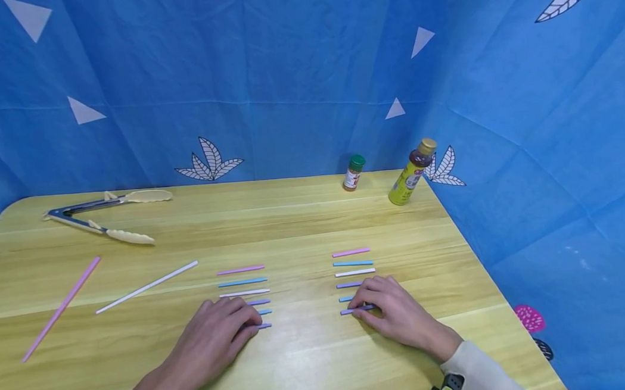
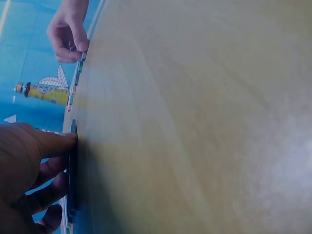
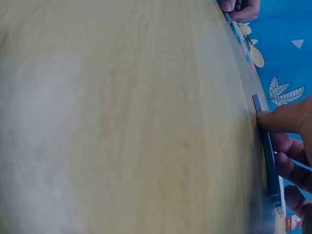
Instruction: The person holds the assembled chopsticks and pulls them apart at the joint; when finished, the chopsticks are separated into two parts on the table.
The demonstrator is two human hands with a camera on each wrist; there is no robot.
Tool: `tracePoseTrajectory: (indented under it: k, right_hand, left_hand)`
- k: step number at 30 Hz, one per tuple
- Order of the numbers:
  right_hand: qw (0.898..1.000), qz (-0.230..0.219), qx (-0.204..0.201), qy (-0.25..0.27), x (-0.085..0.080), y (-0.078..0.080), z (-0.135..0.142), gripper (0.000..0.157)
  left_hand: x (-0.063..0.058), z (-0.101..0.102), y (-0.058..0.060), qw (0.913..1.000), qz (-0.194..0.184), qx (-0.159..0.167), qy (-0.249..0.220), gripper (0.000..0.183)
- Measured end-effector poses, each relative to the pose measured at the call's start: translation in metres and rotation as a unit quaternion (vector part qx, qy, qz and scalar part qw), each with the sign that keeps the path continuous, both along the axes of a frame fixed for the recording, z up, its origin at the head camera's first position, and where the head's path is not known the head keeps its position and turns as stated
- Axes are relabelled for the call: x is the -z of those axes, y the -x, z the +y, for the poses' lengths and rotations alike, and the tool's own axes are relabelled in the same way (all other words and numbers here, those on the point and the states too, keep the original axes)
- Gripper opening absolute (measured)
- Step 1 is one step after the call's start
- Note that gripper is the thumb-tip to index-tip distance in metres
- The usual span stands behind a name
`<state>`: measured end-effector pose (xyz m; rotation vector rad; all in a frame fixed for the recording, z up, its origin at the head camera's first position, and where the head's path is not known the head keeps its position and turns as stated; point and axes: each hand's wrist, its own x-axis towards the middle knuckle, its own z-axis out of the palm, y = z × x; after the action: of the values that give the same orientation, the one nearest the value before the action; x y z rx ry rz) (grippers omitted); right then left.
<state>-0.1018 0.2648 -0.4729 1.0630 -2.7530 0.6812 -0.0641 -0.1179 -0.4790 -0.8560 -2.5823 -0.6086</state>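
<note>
Two columns of short straw pieces lie on the wooden table, in pink, blue, white and purple. My left hand (image 1: 219,333) pinches the nearest purple straw piece (image 1: 265,325) of the left column; the fingers cover most of it in the head view. Thumb and fingers hold this piece along its length in the left wrist view. Across the gap, my right hand (image 1: 397,310) pinches the nearest purple straw piece (image 1: 348,312) of the right column, also seen under the thumb in the right wrist view. Both pieces lie at or very near the tabletop.
A long pink straw (image 1: 61,309) and a long white straw (image 1: 147,287) lie on the left. Behind them, spread tongs (image 1: 80,216) rest on the table (image 1: 292,220). A green-capped spice jar (image 1: 352,174) and a yellow-labelled bottle (image 1: 409,177) stand at the back right.
</note>
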Motion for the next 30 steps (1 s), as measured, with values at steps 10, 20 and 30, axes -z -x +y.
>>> tracePoseTrajectory:
  k: [10,20,30]
  right_hand:
    - [1.0,-0.006,0.002,-0.006,-0.001,-0.001,0.001,0.011]
    - [1.0,-0.004,0.003,-0.009,-0.002,0.0,0.0,0.011]
    - [1.0,-0.019,0.004,-0.015,-0.004,0.0,-0.001,0.01]
  left_hand:
    - [-0.006,-0.001,0.001,0.9995,-0.025,-0.021,-0.001,0.016]
    - [-0.023,-0.057,0.024,0.994,-0.058,-0.085,-0.039,0.016]
    - [-0.016,-0.139,0.045,0.9798,-0.1,-0.169,-0.036,0.019]
